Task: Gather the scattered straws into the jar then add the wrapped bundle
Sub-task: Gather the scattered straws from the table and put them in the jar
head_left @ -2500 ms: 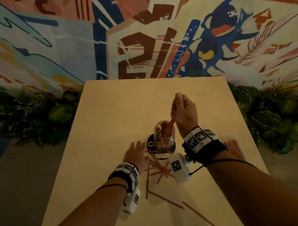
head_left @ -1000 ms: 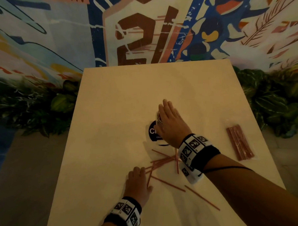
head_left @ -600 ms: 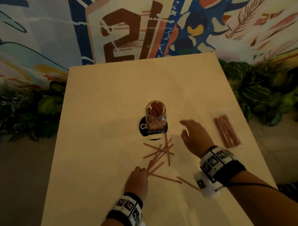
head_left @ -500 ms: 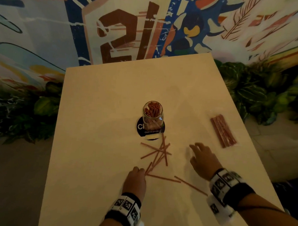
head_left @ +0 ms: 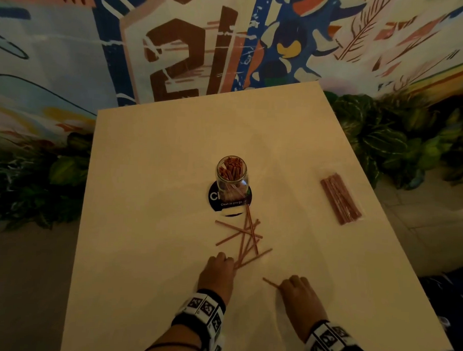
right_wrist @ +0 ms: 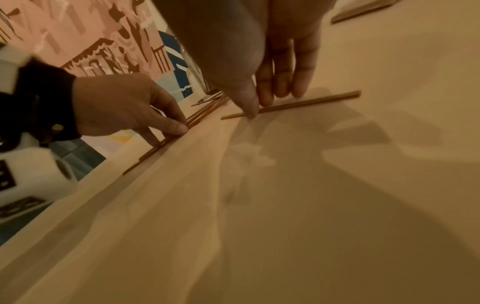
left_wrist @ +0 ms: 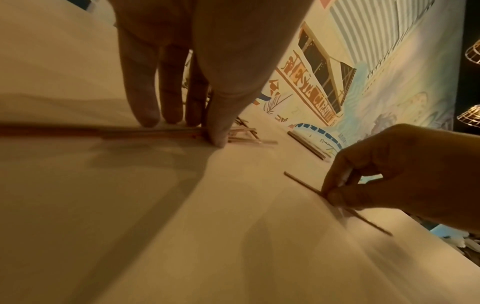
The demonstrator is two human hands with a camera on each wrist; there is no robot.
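A glass jar point(head_left: 231, 174) holding several red-brown straws stands on a black coaster point(head_left: 215, 198) at mid-table. Several loose straws point(head_left: 245, 235) lie crossed just in front of it. My left hand point(head_left: 230, 263) is at the pile's near end; thumb and fingers point(right_wrist: 179, 127) pinch a few straws point(right_wrist: 200, 117) against the table. To its right, my right hand point(head_left: 282, 285) pinches a lone straw point(left_wrist: 303, 185), which lies flat on the table. The wrapped bundle point(head_left: 340, 198) lies at the right side, untouched.
The pale table point(head_left: 148, 224) stands against a painted mural wall point(head_left: 177, 53). Green plants point(head_left: 401, 145) flank it on both sides. The table's near edge runs close behind my wrists.
My right hand left the jar, swung right and back toward me, and came down on the lone straw. My left hand moved nearer to me, to the pile's near end.
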